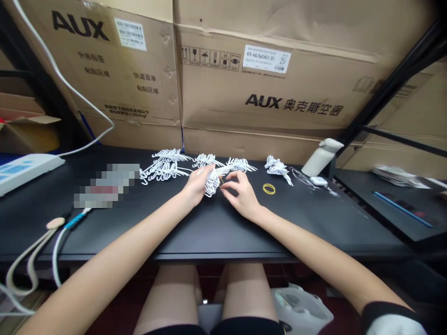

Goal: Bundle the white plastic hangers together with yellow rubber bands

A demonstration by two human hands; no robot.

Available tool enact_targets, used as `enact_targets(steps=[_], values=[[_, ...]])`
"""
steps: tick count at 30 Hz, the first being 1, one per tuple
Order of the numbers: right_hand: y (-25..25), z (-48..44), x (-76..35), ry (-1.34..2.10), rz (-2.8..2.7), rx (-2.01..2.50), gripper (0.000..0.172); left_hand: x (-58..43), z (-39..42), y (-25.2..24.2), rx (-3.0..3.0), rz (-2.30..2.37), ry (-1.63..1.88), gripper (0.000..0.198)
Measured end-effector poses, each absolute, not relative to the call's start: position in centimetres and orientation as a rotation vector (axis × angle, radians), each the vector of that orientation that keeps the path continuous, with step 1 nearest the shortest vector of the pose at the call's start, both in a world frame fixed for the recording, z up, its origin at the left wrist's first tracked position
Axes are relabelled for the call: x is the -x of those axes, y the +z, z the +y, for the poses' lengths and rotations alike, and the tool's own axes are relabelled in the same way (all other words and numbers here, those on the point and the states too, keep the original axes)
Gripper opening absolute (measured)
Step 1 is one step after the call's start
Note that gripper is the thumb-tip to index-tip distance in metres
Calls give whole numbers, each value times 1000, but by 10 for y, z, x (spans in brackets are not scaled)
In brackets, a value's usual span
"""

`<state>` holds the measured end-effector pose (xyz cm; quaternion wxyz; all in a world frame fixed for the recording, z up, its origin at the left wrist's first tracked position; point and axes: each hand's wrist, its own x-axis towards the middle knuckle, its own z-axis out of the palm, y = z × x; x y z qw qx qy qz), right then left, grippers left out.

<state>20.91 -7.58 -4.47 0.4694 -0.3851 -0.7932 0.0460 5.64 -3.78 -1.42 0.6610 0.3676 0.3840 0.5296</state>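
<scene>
My left hand (198, 185) is closed around a bundle of white hooked pieces (212, 183) over the middle of the black table. Just right of the bundle, my right hand (240, 193) pinches a thin yellowish band (221, 181) between thumb and fingers. More white hooked pieces lie behind the hands in several piles: a large one (164, 168) at the left, others (206, 160) (240, 164) in the middle, and a bunch (276, 166) at the right. Yellow rubber bands (268, 189) rest on the table to the right of my right hand.
Large cardboard boxes (261, 93) stand behind the black table (216, 232). On the left are a power strip (31, 170), a blurred-out object (108, 186) and cables. A white bottle (321, 156), glasses (302, 179) and a small white case (318, 181) are at the right.
</scene>
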Motion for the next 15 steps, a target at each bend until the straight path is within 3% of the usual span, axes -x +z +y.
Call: enact_targets(steps=[3,8,15], values=[[-43,-76,-209,-20,-2119,732,10,-55,-37,-12,-779,854,1180,11],[-33,-81,-209,66,-2223,548,9,-54,-40,-7,-770,796,1092,10],[-27,-95,-206,616,-1920,695,5,-49,-40,-6,-875,603,977,16]])
